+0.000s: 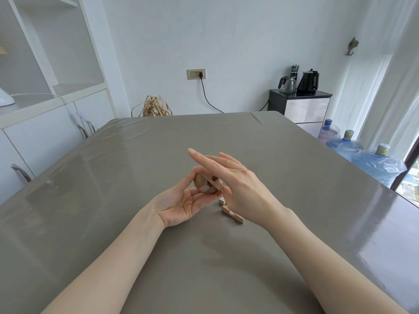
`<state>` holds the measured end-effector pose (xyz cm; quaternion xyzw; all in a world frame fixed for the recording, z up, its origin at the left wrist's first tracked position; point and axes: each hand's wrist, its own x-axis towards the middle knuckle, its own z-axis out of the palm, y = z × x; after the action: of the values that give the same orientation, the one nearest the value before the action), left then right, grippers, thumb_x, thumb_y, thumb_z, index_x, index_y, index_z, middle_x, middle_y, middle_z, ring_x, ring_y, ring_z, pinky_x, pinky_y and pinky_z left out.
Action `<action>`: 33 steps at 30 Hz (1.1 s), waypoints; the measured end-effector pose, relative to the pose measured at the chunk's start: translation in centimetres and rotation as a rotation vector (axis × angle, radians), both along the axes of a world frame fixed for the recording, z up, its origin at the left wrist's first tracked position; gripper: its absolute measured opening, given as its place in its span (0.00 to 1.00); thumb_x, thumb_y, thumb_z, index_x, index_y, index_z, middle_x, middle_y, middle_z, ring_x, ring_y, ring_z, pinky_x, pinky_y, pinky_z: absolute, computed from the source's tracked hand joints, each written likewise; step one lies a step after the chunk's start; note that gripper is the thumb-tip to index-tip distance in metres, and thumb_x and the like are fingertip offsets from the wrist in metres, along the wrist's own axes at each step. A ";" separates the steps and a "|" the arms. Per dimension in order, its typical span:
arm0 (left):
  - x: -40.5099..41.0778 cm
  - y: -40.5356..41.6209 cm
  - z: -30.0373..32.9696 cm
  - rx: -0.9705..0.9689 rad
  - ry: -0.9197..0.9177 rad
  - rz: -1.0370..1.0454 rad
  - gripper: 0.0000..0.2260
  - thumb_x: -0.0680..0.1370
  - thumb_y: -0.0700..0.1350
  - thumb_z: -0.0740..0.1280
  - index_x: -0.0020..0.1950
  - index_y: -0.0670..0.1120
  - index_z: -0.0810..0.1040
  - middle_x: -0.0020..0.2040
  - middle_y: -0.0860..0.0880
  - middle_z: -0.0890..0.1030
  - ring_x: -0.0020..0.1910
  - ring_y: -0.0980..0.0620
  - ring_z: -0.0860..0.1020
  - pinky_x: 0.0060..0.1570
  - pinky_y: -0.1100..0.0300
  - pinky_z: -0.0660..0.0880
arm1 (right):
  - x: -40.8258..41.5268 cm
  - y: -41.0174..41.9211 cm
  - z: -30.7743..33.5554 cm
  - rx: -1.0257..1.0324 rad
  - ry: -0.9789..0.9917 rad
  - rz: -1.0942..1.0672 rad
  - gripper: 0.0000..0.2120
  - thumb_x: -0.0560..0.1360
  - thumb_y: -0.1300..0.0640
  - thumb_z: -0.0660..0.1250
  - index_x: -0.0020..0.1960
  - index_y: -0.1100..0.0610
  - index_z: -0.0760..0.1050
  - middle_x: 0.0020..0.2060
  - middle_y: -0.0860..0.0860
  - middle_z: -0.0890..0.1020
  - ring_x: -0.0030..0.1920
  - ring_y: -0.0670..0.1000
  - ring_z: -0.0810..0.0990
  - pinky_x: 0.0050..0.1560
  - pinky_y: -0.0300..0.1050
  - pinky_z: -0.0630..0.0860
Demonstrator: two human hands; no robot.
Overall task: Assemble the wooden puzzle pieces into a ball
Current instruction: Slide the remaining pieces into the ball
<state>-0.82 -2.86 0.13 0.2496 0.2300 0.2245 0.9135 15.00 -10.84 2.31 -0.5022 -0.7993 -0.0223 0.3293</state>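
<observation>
Left hand (184,205) cupped round half-built wooden ball (204,183), right hand (240,185) straight-fingered against it, loose pieces (233,216) beside

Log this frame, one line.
left hand: grips partial ball | right hand: touches ball, fingers straight | loose pieces: on table

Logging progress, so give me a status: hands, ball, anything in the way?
Left hand grips partly built ball. Right hand, fingers straight, touches its side. Loose pieces lie on table under right hand. Nothing in the way.

white wall (226,30) | grey table (204,257) | shelves (56,53) left | window (408,182) rt
</observation>
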 end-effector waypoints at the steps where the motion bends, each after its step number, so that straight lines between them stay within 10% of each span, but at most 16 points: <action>1: 0.0 0.0 0.0 0.004 0.005 -0.001 0.30 0.52 0.37 0.83 0.50 0.27 0.79 0.51 0.31 0.81 0.48 0.34 0.82 0.38 0.49 0.82 | 0.0 0.0 0.0 -0.006 -0.008 -0.004 0.48 0.64 0.78 0.55 0.76 0.43 0.53 0.64 0.47 0.74 0.68 0.43 0.64 0.73 0.31 0.48; 12: 0.1 0.1 -0.2 -0.022 -0.010 0.031 0.33 0.49 0.37 0.84 0.50 0.27 0.79 0.50 0.33 0.81 0.47 0.37 0.83 0.39 0.49 0.82 | 0.2 0.4 -0.8 -0.006 0.206 -0.036 0.44 0.65 0.73 0.61 0.74 0.42 0.58 0.69 0.41 0.68 0.70 0.42 0.61 0.68 0.37 0.61; 20: 0.0 0.0 -0.3 -0.032 -0.054 0.006 0.34 0.52 0.38 0.83 0.54 0.28 0.78 0.54 0.33 0.81 0.50 0.38 0.82 0.50 0.50 0.79 | 0.2 0.4 -0.9 -0.282 0.747 -0.082 0.29 0.71 0.63 0.68 0.67 0.42 0.67 0.54 0.45 0.78 0.56 0.44 0.76 0.55 0.41 0.75; 33: 0.0 0.1 -0.6 -0.046 -0.059 0.005 0.37 0.53 0.38 0.83 0.58 0.29 0.76 0.57 0.33 0.79 0.52 0.37 0.82 0.50 0.51 0.79 | 0.2 0.9 -1.4 -0.377 0.918 -0.082 0.31 0.69 0.65 0.69 0.67 0.42 0.66 0.49 0.50 0.83 0.49 0.49 0.82 0.52 0.43 0.79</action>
<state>-0.79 -2.71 -0.42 0.2211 0.2087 0.2286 0.9248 15.21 -9.98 0.95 -0.5421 -0.5414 0.3329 0.5497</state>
